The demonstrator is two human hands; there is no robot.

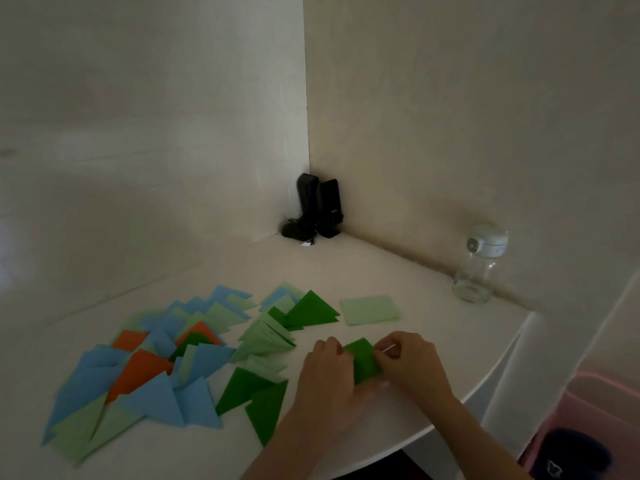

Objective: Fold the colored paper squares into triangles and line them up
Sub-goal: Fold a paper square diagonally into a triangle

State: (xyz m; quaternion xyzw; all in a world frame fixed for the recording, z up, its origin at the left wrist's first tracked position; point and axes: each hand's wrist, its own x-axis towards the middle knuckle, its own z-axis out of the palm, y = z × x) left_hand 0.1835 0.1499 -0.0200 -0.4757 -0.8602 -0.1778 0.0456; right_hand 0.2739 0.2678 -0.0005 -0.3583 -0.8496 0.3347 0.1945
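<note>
Both hands are working one dark green square [362, 363] near the front edge of the white table [381, 271]. The left hand [325, 368] is lying over the sheet's left side with fingers bent down on it, and the right hand [408, 365] is pinching its upper right corner between thumb and fingertips. Looks like the fold is mid-way, so my advice: bring that pinched corner exactly onto the opposite corner, keep the left hand pinning the paper flat, then crease from the middle outward. The edges must match or the triangle comes out crooked.

Hard to say how far folded it really is, since the hands are covering most of the sheet and the picture is a bit blurry. Finished triangles [149, 368] in blue, orange and green are overlapping in a loose heap to the left, not really a line yet. A pale green square [370, 310] is waiting unfolded just behind the hands. A clear bottle [479, 268] is standing far right.
</note>
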